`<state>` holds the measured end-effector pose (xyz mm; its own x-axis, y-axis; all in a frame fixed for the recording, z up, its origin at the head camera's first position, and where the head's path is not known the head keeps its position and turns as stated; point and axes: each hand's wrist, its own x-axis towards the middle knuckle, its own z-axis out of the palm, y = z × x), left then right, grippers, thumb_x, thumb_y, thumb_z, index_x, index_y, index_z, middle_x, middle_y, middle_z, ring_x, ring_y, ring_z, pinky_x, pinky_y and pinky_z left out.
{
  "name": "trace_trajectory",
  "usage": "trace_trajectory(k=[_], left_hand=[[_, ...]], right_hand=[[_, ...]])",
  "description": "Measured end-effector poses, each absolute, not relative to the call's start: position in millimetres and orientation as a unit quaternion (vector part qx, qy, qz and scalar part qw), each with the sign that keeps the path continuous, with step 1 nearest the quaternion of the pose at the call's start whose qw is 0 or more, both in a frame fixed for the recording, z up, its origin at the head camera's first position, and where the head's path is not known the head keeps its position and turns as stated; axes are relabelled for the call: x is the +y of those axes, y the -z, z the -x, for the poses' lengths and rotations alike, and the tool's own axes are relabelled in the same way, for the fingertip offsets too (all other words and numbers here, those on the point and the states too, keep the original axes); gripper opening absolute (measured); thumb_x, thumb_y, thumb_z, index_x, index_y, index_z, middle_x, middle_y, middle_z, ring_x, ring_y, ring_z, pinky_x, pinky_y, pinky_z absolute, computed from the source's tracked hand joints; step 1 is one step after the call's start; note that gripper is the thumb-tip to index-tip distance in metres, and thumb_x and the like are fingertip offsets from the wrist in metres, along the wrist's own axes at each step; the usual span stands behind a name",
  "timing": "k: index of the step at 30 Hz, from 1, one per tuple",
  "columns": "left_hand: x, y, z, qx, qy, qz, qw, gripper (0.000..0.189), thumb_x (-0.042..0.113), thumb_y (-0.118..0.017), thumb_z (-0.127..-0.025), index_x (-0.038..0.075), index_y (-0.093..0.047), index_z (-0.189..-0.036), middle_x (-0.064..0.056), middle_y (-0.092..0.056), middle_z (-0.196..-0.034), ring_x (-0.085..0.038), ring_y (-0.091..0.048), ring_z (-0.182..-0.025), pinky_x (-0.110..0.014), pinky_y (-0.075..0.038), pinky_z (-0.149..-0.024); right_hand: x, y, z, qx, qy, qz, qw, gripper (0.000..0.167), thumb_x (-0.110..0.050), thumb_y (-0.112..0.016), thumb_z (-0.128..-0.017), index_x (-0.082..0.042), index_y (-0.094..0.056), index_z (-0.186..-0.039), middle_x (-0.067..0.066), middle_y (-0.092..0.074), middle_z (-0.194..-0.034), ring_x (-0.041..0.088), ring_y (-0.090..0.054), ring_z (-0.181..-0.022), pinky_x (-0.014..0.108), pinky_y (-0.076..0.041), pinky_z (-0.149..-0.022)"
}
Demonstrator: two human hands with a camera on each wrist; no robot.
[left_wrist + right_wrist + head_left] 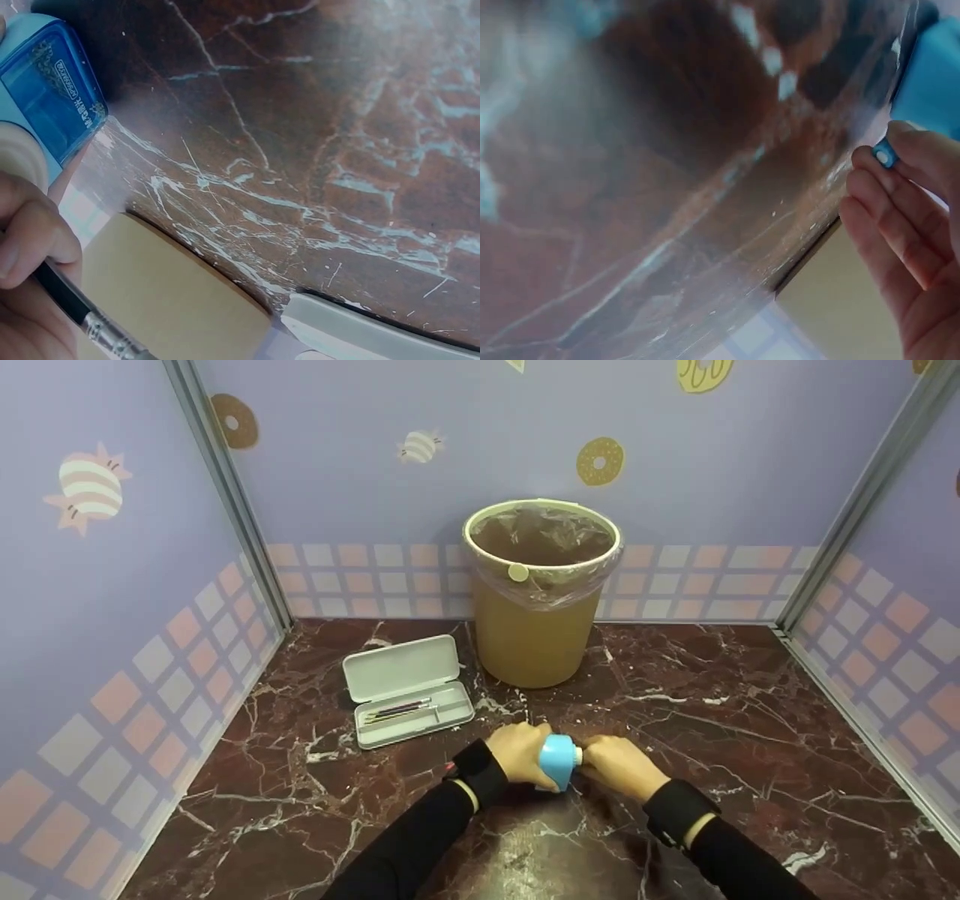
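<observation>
In the head view a blue pencil sharpener [557, 763] sits between the two hands, low over the tabletop. My left hand [519, 752] grips it from the left. The left wrist view shows its clear drawer [52, 86] with shavings inside. There, curled fingers also hold a dark pencil [66, 298] with a silver ferrule, beside the sharpener's pale round part [19, 156]; the pencil's tip is hidden. My right hand [621, 765] is at the sharpener's right side. In the right wrist view its thumb and forefinger pinch a small blue knob [883, 155] with a white centre.
An open pale pencil case [401, 667] with several pencils [397, 710] lies behind the left hand. A tan bin [534, 637] lined with a clear bag stands against the back wall. Patterned panels enclose the marbled dark tabletop [750, 750] on three sides.
</observation>
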<state>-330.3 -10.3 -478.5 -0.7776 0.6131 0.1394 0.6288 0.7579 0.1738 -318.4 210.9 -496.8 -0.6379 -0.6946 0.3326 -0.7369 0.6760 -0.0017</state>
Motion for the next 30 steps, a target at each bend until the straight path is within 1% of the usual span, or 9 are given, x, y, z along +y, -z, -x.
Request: trace_trajectory(k=[3,7,13,16,20,23,27,30], left_hand=[[-10,480,330,-0.937,0.113,0.327,0.037,0.068,0.054,-0.094,-0.061,0.011,-0.065,-0.105,-0.004,-0.074,-0.089,-0.016,-0.069,-0.073,-0.029,-0.053,-0.060],[-10,480,331,-0.939,0.118,0.321,0.035,0.068,0.054,-0.094,-0.060,0.011,-0.064,-0.104,-0.004,-0.073,-0.087,-0.016,-0.068,-0.072,-0.029,-0.051,-0.058],[-11,479,330,-0.942,0.126,0.311,0.032,0.067,0.053,-0.094,-0.059,0.011,-0.065,-0.102,-0.004,-0.072,-0.086,-0.015,-0.066,-0.070,-0.028,-0.049,-0.056],[-11,479,330,-0.942,0.125,0.309,0.035,0.067,0.054,-0.094,-0.059,0.011,-0.065,-0.101,-0.004,-0.072,-0.086,-0.016,-0.066,-0.070,-0.029,-0.049,-0.056],[-10,479,329,-0.943,0.116,0.310,0.039,0.068,0.055,-0.094,-0.059,0.011,-0.064,-0.101,-0.005,-0.073,-0.088,-0.018,-0.069,-0.073,-0.032,-0.054,-0.059],[-9,479,329,-0.942,0.109,0.313,0.044,0.068,0.055,-0.094,-0.059,0.010,-0.064,-0.101,-0.006,-0.074,-0.088,-0.019,-0.070,-0.074,-0.033,-0.056,-0.061],[-9,478,328,-0.943,0.102,0.314,0.040,0.069,0.055,-0.094,-0.060,0.010,-0.064,-0.103,-0.005,-0.074,-0.089,-0.019,-0.070,-0.074,-0.033,-0.056,-0.061],[-10,476,328,-0.944,0.098,0.313,0.034,0.070,0.054,-0.094,-0.060,0.010,-0.064,-0.105,-0.006,-0.074,-0.090,-0.019,-0.071,-0.075,-0.033,-0.055,-0.061]], right_hand=[[212,498,312,-0.897,-0.068,-0.408,0.155,0.016,-0.016,-0.082,-0.082,-0.012,-0.070,-0.072,0.003,-0.070,-0.074,0.021,-0.068,-0.066,0.037,-0.054,-0.059],[214,497,303,-0.890,-0.066,-0.425,0.153,0.011,-0.014,-0.082,-0.081,-0.014,-0.075,-0.073,0.001,-0.072,-0.077,0.017,-0.068,-0.067,0.033,-0.056,-0.062],[215,494,291,-0.879,-0.082,-0.445,0.147,0.011,-0.011,-0.082,-0.082,-0.015,-0.075,-0.075,-0.003,-0.070,-0.081,0.010,-0.065,-0.069,0.027,-0.054,-0.063],[217,491,287,-0.877,-0.091,-0.450,0.140,0.009,-0.010,-0.083,-0.082,-0.014,-0.076,-0.078,-0.003,-0.072,-0.086,0.010,-0.067,-0.074,0.026,-0.055,-0.065],[220,487,283,-0.870,-0.090,-0.462,0.149,0.009,-0.009,-0.083,-0.081,-0.014,-0.076,-0.079,-0.001,-0.074,-0.092,0.012,-0.070,-0.078,0.027,-0.057,-0.068],[220,483,280,-0.863,-0.085,-0.470,0.161,0.012,-0.009,-0.084,-0.080,-0.015,-0.074,-0.077,-0.001,-0.073,-0.090,0.012,-0.069,-0.077,0.027,-0.056,-0.066],[220,475,276,-0.863,-0.082,-0.471,0.165,0.014,-0.013,-0.085,-0.078,-0.016,-0.073,-0.074,-0.003,-0.071,-0.084,0.010,-0.066,-0.072,0.025,-0.054,-0.063],[218,468,274,-0.863,-0.078,-0.470,0.167,0.013,-0.015,-0.086,-0.078,-0.016,-0.073,-0.074,-0.003,-0.070,-0.083,0.010,-0.065,-0.071,0.025,-0.054,-0.062]])
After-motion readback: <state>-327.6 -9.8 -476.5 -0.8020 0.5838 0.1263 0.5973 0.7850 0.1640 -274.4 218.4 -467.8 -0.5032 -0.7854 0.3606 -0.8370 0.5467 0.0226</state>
